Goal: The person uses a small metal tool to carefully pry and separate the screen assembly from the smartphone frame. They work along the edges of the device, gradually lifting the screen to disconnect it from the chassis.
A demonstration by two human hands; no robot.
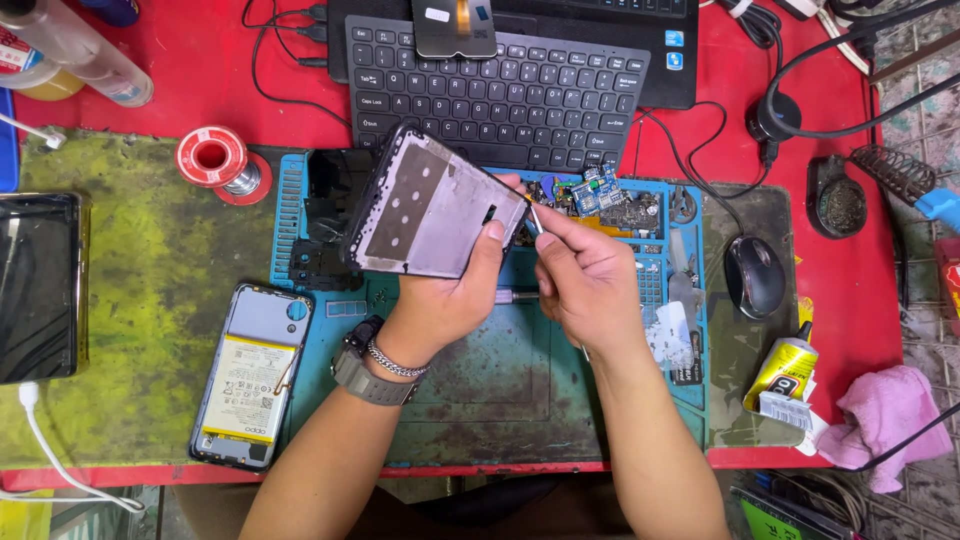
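My left hand (450,300) holds a phone display frame (430,205) tilted up, its bare metal back facing me, above the blue repair mat (500,370). My right hand (585,275) pinches a thin metal tool (533,218), its tip touching the frame's right edge. A small blue circuit board (597,190) lies just behind the tool on the mat. On my left wrist are a grey watch and a chain bracelet.
An opened phone with its battery exposed (250,375) lies left of the mat. A keyboard (500,90) sits behind, a mouse (755,275) and glue tube (783,370) to the right, a solder spool (212,158) and dark tablet (38,285) to the left, and a pink cloth (885,420) at the right edge.
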